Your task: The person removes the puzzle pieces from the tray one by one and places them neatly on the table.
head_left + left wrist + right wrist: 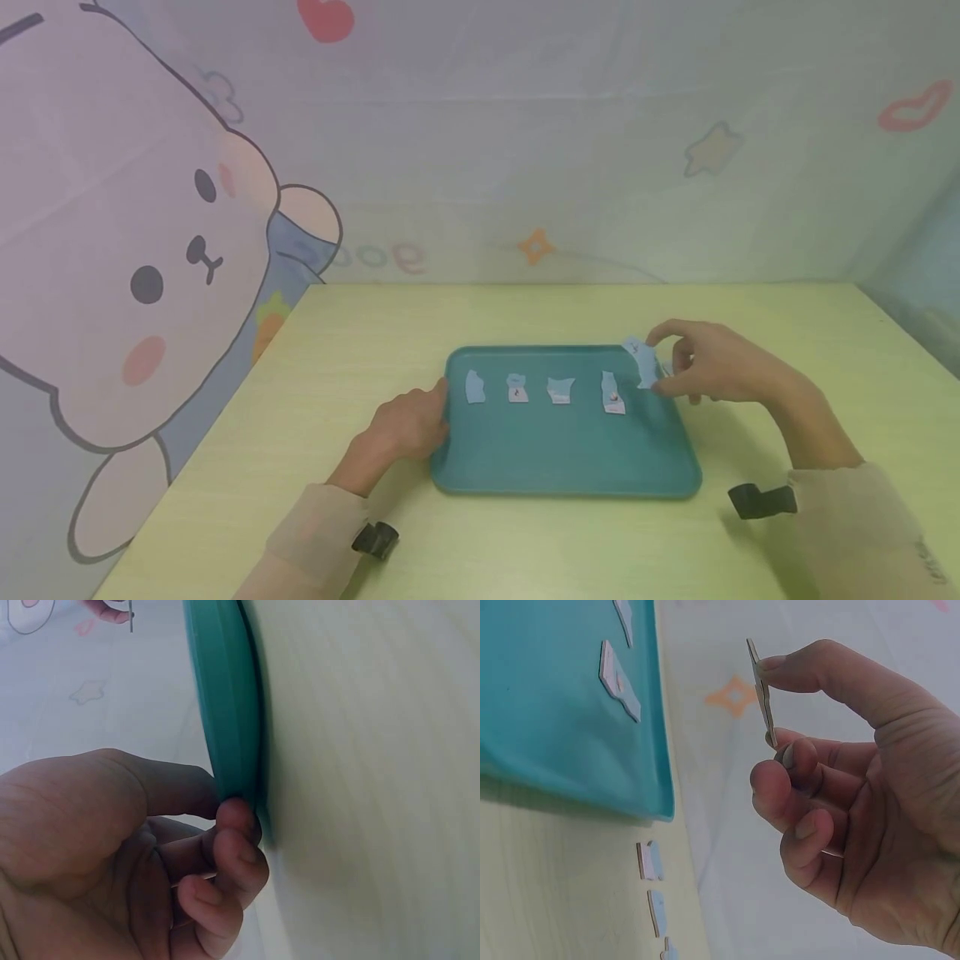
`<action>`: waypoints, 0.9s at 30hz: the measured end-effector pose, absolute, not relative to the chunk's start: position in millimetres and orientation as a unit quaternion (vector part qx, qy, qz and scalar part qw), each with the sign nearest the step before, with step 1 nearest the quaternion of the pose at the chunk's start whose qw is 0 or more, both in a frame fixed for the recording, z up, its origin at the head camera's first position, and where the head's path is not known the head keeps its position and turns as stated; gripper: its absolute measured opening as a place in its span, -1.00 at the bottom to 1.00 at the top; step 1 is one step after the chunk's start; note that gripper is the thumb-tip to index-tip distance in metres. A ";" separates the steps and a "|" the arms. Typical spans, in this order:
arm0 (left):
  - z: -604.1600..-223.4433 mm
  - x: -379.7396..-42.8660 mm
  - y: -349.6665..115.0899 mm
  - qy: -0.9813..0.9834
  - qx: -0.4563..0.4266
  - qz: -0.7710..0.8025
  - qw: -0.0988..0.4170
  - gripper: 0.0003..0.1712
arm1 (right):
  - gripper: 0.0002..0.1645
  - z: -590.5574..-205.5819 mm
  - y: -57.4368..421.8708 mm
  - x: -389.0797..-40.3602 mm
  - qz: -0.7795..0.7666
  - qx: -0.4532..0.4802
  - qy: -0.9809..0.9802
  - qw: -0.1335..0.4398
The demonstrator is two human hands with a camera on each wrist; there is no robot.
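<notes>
In the head view my left hand point(408, 423) is at the left edge of the teal tray point(562, 467). Its thumb and fingertips pinch the tray's rim point(225, 697) in the left wrist view. Over the tray's far right corner, my right hand point(723, 362) holds a thin light-blue puzzle piece point(641, 362) raised. Seen edge-on from the right wrist, that piece point(763, 694) sits between thumb and fingertips. Several irregular blue-and-white puzzle pieces lie in a row on the tray, among them a narrow one point(475, 387) at left and a long one point(612, 392) at right.
More small puzzle pieces point(651, 860) lie on the pale yellow-green table point(375, 358) beyond the tray's right side, mostly hidden behind my right hand in the head view. A cartoon-printed cloth point(465, 150) hangs behind the table.
</notes>
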State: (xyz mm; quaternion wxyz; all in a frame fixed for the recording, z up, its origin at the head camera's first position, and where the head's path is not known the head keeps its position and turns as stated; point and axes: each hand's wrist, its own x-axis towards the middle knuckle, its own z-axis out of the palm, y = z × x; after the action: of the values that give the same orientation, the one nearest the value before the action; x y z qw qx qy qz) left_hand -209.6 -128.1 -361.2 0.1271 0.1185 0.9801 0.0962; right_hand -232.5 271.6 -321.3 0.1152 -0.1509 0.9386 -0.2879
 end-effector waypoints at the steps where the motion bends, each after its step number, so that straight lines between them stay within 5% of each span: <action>1: -361.3 -209.6 -128.0 0.980 0.118 0.096 0.128 -0.28 | -0.25 -321.7 272.8 -232.1 -0.288 -0.149 0.939 0.116; 27: -361.0 -208.6 -127.3 0.981 0.117 0.096 0.125 -0.26 | -0.24 -326.0 308.4 -232.0 -0.279 -0.137 0.947 0.084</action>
State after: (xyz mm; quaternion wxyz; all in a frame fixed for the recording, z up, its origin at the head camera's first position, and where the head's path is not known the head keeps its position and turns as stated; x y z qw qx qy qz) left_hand -208.6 -127.3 -361.0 0.1254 0.1166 0.9805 0.0961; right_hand -232.0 308.4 -326.0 0.0836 -0.1370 0.9466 -0.2795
